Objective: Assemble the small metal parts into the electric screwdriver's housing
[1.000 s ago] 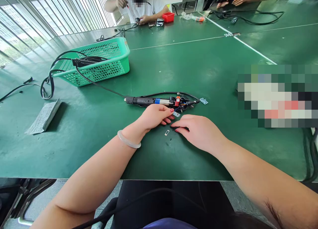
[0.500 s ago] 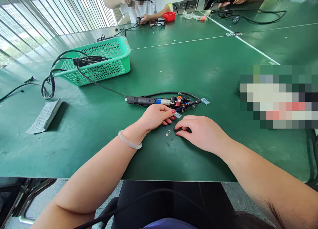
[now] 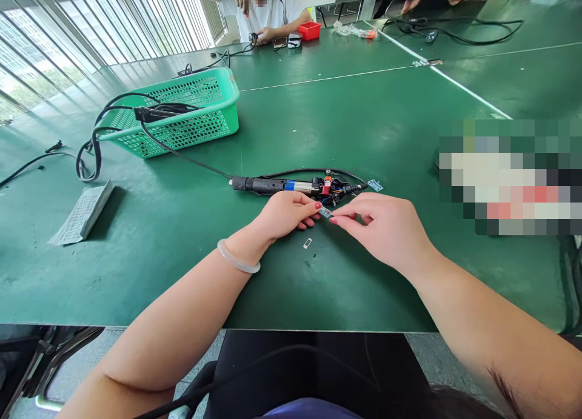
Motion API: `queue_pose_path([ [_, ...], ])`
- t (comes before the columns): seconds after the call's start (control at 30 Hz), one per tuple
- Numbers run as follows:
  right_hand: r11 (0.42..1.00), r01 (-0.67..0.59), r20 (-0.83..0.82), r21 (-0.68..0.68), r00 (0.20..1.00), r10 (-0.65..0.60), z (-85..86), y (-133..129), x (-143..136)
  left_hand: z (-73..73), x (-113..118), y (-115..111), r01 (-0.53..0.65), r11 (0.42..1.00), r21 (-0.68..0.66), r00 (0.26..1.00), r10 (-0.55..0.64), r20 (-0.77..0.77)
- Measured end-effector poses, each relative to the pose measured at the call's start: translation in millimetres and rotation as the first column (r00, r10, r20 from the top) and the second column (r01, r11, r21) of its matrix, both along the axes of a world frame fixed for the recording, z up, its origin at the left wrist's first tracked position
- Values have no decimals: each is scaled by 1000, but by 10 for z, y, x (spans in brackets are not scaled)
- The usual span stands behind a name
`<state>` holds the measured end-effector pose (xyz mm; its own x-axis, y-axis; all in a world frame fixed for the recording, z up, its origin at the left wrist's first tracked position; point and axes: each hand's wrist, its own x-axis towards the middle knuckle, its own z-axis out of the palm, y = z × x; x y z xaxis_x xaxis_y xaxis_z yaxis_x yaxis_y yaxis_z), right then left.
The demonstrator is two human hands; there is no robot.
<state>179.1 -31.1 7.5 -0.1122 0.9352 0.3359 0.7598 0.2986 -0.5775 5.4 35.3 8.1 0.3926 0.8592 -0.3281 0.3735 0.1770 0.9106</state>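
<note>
A small light-blue card-like piece [image 3: 325, 212] is pinched at its left end by my left hand [image 3: 291, 213], thumb against fingers. The fingertips of my right hand [image 3: 379, 225] are closed at the piece's right end; whether they grip it or something tiny is too small to tell. Just beyond my hands lies a black handheld device [image 3: 259, 185] with a blue band, a red part and exposed wires. Another light-blue piece [image 3: 375, 185] rests at its right end. A small white frame-like piece [image 3: 308, 243] lies on the green table nearer me.
A green basket [image 3: 182, 131] with black cables stands at the back left, a grey packet [image 3: 84, 213] left of my arm. Farther back are a red box [image 3: 310, 30] and two other people's hands. A blurred-out area covers the right side.
My right hand has moved up and inward to the light-blue piece in my left fingers. My left hand has stayed in place. The other people's hands at the back have shifted.
</note>
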Motion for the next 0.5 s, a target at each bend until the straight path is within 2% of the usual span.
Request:
queue_pose_path([
  [0.27, 999, 18, -27, 42, 1000, -17, -119, 51, -56, -19, -7, -1, 16, 1000, 15, 1000, -16, 5],
  [0.5, 998, 49, 14, 32, 999, -50, -127, 48, -66, -13, -1, -6, 8, 1000, 20, 1000, -8, -5],
])
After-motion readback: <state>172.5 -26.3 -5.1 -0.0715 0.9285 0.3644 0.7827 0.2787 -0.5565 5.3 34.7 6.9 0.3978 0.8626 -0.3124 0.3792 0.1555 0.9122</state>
